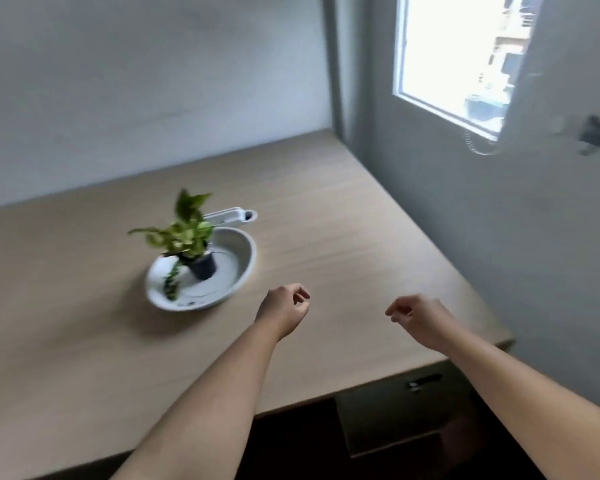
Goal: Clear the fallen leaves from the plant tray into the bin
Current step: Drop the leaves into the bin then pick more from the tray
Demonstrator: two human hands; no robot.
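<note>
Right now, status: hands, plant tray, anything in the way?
Left hand and right hand empty, loosely curled, over light wooden table. Round white tray holding black-potted plant, beyond left hand. Nothing between; no bin visible.

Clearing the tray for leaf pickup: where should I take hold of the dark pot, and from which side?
Take the dark pot by its bare right wall, coming from the right front: the foliage leans left, and a sprig trails down its left side into the tray.
</note>
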